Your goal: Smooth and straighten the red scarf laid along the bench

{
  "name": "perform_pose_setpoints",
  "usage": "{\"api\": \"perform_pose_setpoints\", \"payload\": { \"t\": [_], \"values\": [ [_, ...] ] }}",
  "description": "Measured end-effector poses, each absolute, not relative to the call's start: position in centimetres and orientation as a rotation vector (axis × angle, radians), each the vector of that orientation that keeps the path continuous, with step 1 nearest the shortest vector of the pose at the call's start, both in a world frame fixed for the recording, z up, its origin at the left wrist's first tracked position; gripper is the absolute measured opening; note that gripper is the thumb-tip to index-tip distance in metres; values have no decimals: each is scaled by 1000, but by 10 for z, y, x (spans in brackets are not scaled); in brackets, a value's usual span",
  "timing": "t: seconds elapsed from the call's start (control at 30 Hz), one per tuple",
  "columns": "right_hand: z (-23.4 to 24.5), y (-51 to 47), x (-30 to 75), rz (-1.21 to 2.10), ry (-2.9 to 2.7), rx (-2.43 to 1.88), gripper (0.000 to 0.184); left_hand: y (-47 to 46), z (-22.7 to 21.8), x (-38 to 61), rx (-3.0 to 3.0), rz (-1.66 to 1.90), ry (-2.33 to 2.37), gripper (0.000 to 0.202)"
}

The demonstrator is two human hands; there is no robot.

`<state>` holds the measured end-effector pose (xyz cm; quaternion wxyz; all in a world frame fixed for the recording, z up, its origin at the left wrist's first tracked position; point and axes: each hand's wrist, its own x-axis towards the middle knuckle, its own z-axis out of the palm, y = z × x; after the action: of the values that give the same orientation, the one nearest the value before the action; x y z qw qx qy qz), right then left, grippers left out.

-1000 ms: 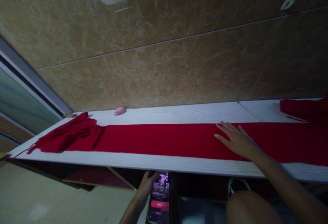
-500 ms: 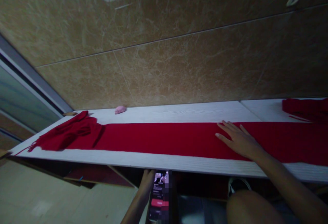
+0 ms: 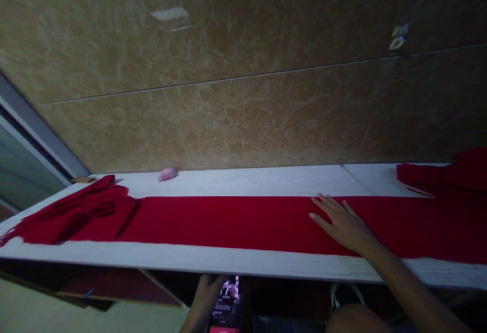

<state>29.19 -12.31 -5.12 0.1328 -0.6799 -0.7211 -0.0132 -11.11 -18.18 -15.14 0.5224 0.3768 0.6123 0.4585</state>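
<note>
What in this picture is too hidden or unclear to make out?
All in the head view:
- The phone in the left hand is cut off by the bottom edge, and its screen is blurred.
- The red scarf under the right hand runs off the right edge, so that end is unseen.
- The small pink thing by the wall is too small to identify.
- The space under the table is lost in darkness.

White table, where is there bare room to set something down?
Widest bare strip: white table behind the red scarf, between the pink lump and the red cloth pile. The front edge strip is narrow. Crowded: the scarf's bunched left end and under the right hand.
</note>
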Motion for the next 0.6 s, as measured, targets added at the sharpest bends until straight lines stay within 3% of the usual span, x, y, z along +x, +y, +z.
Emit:
{"api": "perform_pose_setpoints", "payload": {
  "t": [0.27,0.6],
  "values": [
    [-53,-123,295,-72,-2089,-1934,67,-231,-167,-122,973,1119,1424,86],
    [-54,-122,293,-86,-2094,-1956,69,-257,-170,-119,937,1195,1306,88]
  ]
}}
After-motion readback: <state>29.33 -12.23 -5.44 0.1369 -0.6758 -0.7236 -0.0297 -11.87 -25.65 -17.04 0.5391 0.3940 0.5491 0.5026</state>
